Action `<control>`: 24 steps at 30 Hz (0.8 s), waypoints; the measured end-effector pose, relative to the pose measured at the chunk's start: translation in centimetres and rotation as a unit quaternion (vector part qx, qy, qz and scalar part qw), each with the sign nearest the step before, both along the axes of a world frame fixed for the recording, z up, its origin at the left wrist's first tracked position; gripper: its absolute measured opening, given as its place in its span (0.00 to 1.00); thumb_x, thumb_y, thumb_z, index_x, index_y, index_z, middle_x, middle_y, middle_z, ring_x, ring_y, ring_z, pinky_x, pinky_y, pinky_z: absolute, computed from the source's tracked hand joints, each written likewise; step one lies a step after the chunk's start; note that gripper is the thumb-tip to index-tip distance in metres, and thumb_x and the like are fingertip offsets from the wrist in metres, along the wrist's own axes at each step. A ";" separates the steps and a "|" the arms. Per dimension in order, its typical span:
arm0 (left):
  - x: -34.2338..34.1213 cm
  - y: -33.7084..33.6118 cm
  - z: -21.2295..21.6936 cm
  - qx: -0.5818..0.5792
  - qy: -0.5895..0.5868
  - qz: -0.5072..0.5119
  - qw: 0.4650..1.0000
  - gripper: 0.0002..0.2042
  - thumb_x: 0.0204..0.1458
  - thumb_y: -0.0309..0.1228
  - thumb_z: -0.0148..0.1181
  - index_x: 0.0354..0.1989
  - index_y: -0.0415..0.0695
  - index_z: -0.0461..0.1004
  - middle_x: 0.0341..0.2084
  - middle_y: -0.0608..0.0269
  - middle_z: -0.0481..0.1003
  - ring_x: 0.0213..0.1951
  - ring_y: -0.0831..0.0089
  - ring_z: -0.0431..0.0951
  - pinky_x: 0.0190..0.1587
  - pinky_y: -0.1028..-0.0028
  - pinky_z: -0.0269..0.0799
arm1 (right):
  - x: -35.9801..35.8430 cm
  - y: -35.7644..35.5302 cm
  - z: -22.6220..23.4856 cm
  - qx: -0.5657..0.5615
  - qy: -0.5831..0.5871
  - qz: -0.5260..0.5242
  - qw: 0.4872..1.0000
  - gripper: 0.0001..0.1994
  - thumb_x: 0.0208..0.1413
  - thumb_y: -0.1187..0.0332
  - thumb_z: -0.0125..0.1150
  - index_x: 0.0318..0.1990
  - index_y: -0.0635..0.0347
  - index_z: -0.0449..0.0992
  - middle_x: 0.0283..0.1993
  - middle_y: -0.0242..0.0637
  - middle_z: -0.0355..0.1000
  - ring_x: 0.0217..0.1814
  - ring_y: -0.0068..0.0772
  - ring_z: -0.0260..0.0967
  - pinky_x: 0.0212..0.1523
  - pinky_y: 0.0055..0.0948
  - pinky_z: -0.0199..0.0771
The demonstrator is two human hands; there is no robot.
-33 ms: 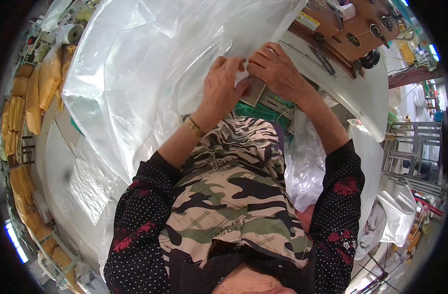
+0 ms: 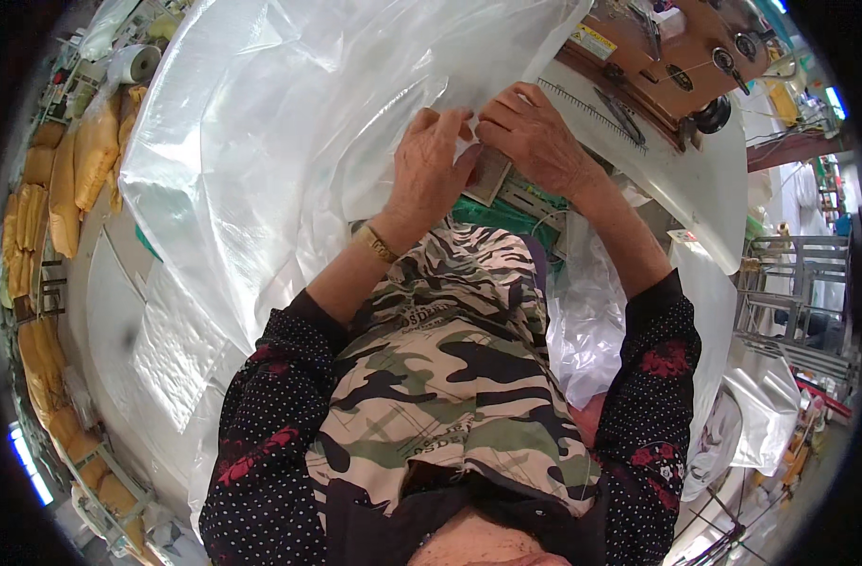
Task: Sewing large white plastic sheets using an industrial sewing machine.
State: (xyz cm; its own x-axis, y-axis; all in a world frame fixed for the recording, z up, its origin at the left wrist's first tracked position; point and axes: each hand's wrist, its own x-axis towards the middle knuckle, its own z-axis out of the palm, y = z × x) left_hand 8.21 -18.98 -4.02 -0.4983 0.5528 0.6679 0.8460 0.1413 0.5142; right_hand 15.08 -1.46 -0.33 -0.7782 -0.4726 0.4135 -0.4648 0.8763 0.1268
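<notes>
left hand [image 2: 429, 162]: pinching the clear plastic sheet [image 2: 289, 123] edge
right hand [image 2: 535, 135]: touching the left at 3 o'clock, gripping the same edge
sewing machine [image 2: 676, 66]: 2 o'clock

A camouflage apron [image 2: 450, 377] covers a black, white-dotted blouse [image 2: 261, 443] with red flowers, plus a gold wristwatch [image 2: 378, 244].

One round fisheye view from the head, looking straight down, close above the curved white table [image 2: 704, 203].
</notes>
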 end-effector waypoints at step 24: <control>-2.1 0.6 2.8 -0.050 -0.026 -0.058 0.997 0.11 0.51 0.25 0.58 0.44 0.45 0.77 0.31 0.55 0.77 0.28 0.54 0.78 0.30 0.63 0.72 | -3.7 6.2 4.2 -0.104 -0.019 -0.011 0.994 0.09 0.55 0.65 0.59 0.34 0.61 0.79 0.33 0.36 0.74 0.42 0.38 0.69 0.53 0.34 0.61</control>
State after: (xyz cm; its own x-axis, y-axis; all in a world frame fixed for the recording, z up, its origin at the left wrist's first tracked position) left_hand 6.08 -18.40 -1.27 -0.4595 0.6711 0.5818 0.8322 0.0963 0.5461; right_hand 11.36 4.73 3.87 -0.8037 -0.3630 0.4715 -0.4467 0.8915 -0.0751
